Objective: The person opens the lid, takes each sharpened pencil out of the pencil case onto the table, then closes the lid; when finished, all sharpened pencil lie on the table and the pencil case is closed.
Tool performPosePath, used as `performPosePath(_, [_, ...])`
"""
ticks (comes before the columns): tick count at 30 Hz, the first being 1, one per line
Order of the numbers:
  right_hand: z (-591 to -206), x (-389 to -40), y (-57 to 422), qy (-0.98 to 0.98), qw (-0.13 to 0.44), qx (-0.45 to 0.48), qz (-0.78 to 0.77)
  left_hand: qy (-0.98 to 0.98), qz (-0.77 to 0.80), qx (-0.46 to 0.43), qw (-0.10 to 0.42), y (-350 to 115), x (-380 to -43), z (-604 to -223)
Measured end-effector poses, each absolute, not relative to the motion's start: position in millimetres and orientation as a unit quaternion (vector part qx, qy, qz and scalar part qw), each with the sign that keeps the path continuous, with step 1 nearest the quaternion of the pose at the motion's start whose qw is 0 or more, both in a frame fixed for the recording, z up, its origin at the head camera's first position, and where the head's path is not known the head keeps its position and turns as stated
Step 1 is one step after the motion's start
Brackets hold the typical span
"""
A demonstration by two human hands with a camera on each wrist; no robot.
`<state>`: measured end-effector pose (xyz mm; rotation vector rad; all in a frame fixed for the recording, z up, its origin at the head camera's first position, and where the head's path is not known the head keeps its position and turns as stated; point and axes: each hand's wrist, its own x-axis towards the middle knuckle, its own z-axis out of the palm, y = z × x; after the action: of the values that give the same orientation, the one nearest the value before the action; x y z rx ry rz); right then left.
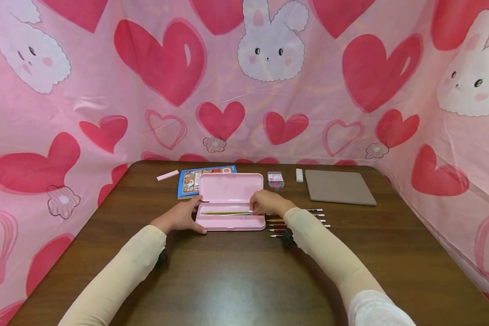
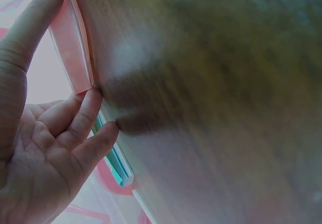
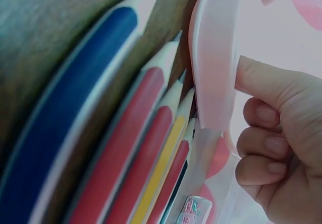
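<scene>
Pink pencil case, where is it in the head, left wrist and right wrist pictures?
Head: the pink pencil case is at the centre, lid open, with the left hand at its left end and the right hand over its right side.
Left wrist: upper left, a pink strip.
Right wrist: above and right of centre, just left of the right hand.
Shared landmark: the brown table, visible in all three.
</scene>
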<state>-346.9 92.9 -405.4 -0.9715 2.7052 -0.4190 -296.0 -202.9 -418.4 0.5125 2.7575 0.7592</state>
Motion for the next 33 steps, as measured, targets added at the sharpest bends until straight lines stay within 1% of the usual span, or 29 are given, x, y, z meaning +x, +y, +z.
performPosePath(7, [-396.2, -340.8, 106.2, 0.934, 0.078, -0.313, -0.151, 0.942, 0.262, 0.173, 0.116, -203.2, -296.7, -418.6])
performPosePath(12, [-392.8, -337.2, 122.5, 0.93, 0.035, -0.335, -0.15, 0.942, 0.261, 0.17, 0.12, -203.8, -296.1, -418.7])
performPosePath(14, [-391.9, -336.2, 130.2, 0.927, 0.027, -0.339, -0.158, 0.943, 0.261, 0.167, 0.122, -204.1, -295.7, -418.7])
performPosePath(22, [-390.1, -331.4, 161.3, 0.932, 0.036, -0.302, -0.195, 0.944, 0.255, 0.167, 0.123, -205.0, -295.4, -419.6])
performPosePath(33, [-378.7, -315.8, 202.6, 0.929, 0.056, -0.286, -0.228, 0.942, 0.261, 0.168, 0.13, -204.0, -296.6, -418.0])
